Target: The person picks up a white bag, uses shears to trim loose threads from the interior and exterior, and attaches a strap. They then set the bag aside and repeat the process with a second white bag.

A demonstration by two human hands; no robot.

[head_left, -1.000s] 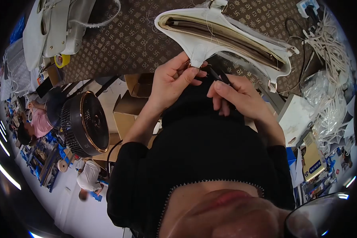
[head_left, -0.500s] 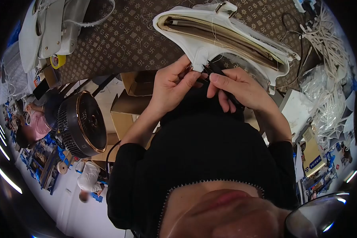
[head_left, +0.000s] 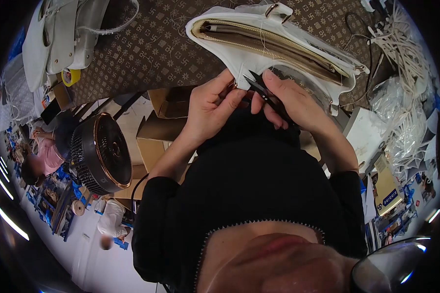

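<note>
A white handbag (head_left: 220,49) with its zip open and a beige lining lies on the patterned tabletop. My left hand (head_left: 211,105) pinches the bag's strap tab near a small metal ring, at the bag's near edge. Black thread snips (head_left: 262,89) rest in my right hand (head_left: 293,100), its fingers wrapped round them. Their blades are apart and point up-left at the white tab, close to my left fingertips. Loose white thread hangs over the bag's opening.
Other white bags (head_left: 63,39) and yellow tape (head_left: 71,76) lie at the upper left. A black fan (head_left: 102,154) and cardboard boxes (head_left: 154,139) stand below the table. White cords (head_left: 401,53) and plastic wrap (head_left: 393,105) are on the right. Two people are in the left background.
The snips have turned so their separated blades show over the tab. My right thumb has moved up slightly, while my left hand keeps its pinch on the tab.
</note>
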